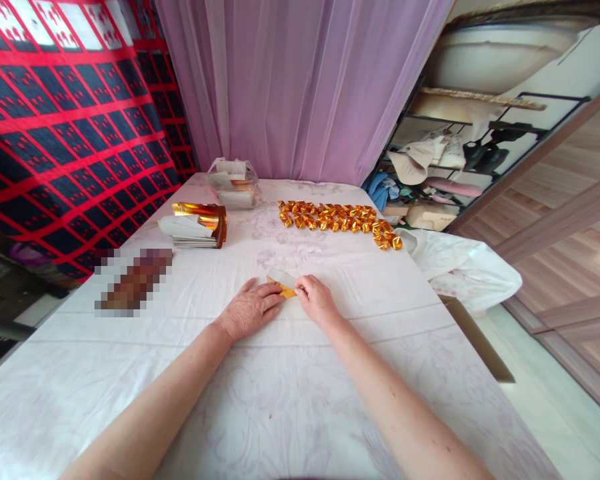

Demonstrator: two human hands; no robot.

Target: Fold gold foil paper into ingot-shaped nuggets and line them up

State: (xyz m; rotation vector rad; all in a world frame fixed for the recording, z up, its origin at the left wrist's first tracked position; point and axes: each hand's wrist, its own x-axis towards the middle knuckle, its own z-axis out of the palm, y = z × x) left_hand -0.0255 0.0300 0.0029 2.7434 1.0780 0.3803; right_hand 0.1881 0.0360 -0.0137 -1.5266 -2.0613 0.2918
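A small sheet of gold foil paper (pixel 287 291), white on its other side, lies partly folded on the table between my hands. My left hand (pixel 250 308) rests flat with its fingers stretched out, pressing the sheet's left part against the cloth. At the sheet's right corner, my right hand (pixel 316 298) has its fingers pinched together on the paper. The fingers of both hands hide parts of the sheet. Farther off to the right, several folded gold foil pieces (pixel 340 218) stand in rows.
A stack of foil sheets (pixel 195 230) lies at the left, with a clear plastic bag (pixel 234 183) of more sheets behind it. A blurred-out patch (pixel 135 283) covers something near the left edge. A white plastic bag (pixel 460 267) hangs beside the table's right edge, near a shelf rack (pixel 440 153).
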